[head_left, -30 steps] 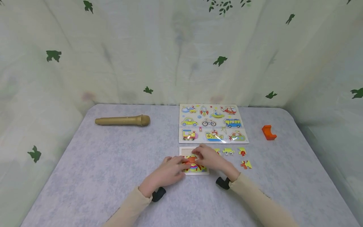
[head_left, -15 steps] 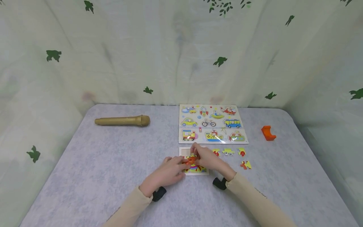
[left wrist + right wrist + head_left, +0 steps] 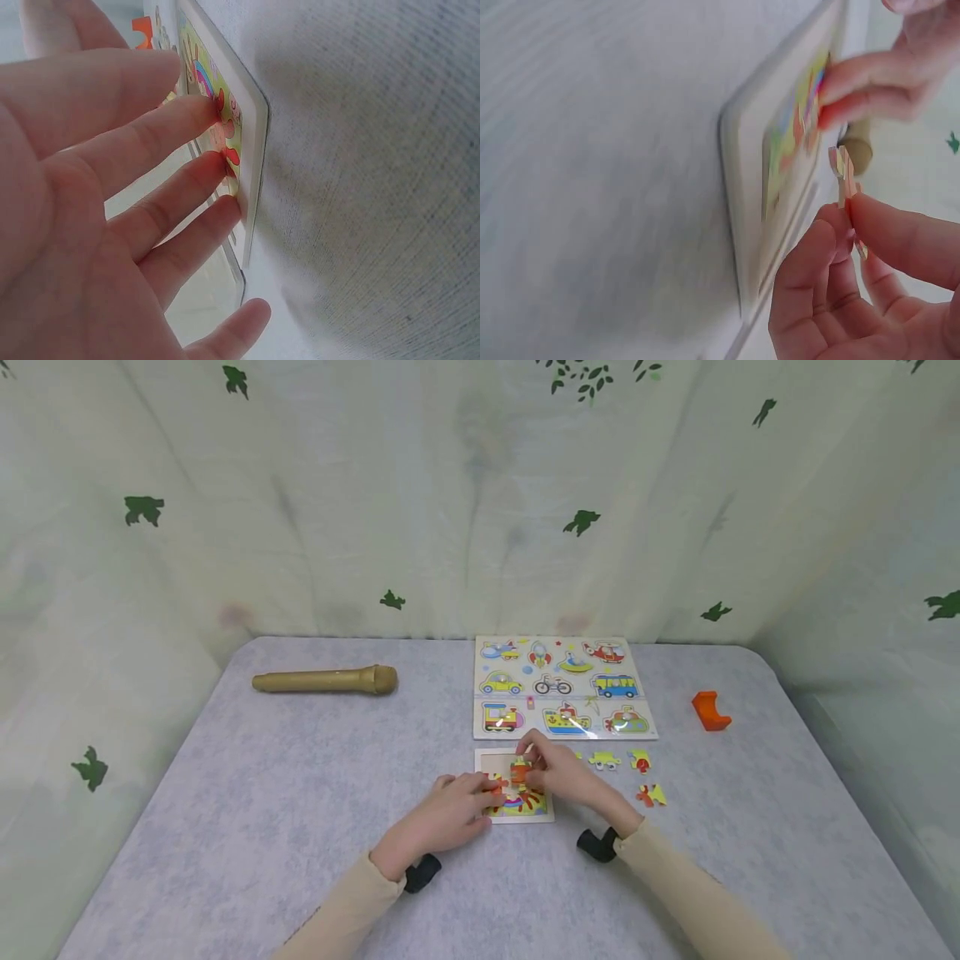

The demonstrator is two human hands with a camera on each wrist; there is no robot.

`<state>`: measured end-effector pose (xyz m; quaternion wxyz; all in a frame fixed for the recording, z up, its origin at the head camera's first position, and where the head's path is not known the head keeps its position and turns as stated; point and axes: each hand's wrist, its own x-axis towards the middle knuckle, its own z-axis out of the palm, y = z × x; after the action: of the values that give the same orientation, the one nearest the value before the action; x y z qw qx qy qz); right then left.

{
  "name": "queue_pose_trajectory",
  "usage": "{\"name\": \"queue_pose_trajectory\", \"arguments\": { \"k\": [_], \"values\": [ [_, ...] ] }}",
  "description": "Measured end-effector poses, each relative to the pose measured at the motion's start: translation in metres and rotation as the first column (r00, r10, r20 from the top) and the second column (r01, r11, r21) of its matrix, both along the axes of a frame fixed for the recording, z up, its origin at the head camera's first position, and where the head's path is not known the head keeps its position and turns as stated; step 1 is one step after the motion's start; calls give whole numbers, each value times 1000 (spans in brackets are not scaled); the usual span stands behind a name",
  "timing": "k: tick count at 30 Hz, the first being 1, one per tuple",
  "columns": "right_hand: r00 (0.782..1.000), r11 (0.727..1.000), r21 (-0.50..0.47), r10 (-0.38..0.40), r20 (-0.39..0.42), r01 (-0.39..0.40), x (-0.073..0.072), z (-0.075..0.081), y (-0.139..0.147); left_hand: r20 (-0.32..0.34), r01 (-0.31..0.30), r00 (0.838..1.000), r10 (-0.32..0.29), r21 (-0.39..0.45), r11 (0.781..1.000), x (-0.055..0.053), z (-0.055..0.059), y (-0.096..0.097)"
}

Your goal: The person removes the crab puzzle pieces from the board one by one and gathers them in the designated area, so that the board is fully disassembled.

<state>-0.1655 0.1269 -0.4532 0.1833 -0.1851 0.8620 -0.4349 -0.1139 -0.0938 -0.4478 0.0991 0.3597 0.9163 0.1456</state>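
A small puzzle tray (image 3: 491,760) with a pale wooden rim lies near the middle of the table, partly filled with red and yellow pieces. My left hand (image 3: 452,814) rests its fingertips on the pieces at the tray's left side; in the left wrist view its fingers (image 3: 187,180) look nearly straight. Above the tray, my right hand (image 3: 562,774) pinches an orange and yellow puzzle piece (image 3: 519,772) between thumb and fingers. That piece is lifted and tilted clear of the tray in the right wrist view. Loose puzzle pieces (image 3: 603,761) lie right of the tray, one partly hidden behind my right hand.
A larger vehicle puzzle board (image 3: 565,687) lies just behind the small tray. A gold microphone (image 3: 325,680) is at the back left, and an orange curved block (image 3: 709,711) at the right. A leaf-patterned curtain (image 3: 420,510) hangs behind the table.
My right hand first moved slightly left over the tray, then back right, lifting the orange piece off the picture. My left hand has stayed in place.
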Motion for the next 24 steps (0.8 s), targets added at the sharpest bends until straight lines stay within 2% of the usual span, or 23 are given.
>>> {"name": "queue_pose_trajectory", "arguments": {
  "k": [9, 16, 24],
  "values": [
    [997, 997, -13, -76, 0, 76, 3, 5, 53, 17, -13, 1000, 12, 8, 1000, 1, -1, -1],
    [987, 987, 39, -158, 25, 157, 11, 5, 99, 29, -15, 999, 14, 28, 999, 2, 2, -1],
    [988, 983, 103, -154, 1, 153, 19, 0, 124, 34, -18, 999, 16, 50, 999, 2, 2, -1]
  ]
}}
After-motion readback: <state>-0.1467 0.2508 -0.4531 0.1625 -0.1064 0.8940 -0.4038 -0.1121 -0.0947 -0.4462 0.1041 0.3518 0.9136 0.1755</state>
